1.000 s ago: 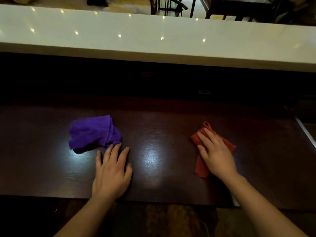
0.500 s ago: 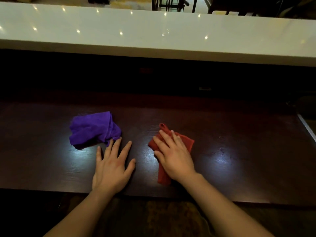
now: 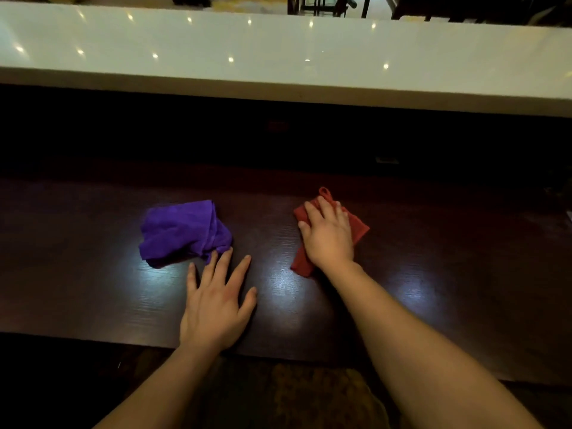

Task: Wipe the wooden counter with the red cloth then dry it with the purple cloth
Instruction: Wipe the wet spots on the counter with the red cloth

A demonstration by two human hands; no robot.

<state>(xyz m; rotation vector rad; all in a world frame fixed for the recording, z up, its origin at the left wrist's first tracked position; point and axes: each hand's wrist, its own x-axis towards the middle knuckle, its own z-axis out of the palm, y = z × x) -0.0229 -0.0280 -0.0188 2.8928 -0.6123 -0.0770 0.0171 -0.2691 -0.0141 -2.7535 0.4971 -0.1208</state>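
Note:
The dark wooden counter (image 3: 433, 267) runs across the view. My right hand (image 3: 328, 235) lies palm down on the red cloth (image 3: 359, 229), pressing it flat to the wood right of centre; a loop of the cloth sticks out past my fingertips. The purple cloth (image 3: 181, 232) sits crumpled on the counter to the left. My left hand (image 3: 216, 300) rests flat on the wood with fingers spread, its fingertips just touching the purple cloth's near corner.
A raised white countertop (image 3: 278, 60) runs along the far side, above a dark recess. The counter's near edge (image 3: 93, 339) lies just under my wrists. Chair legs (image 3: 318, 4) stand beyond the white top.
My right hand slid the red cloth left toward the centre, then back to the right and a little farther away. My left hand stayed flat beside the purple cloth.

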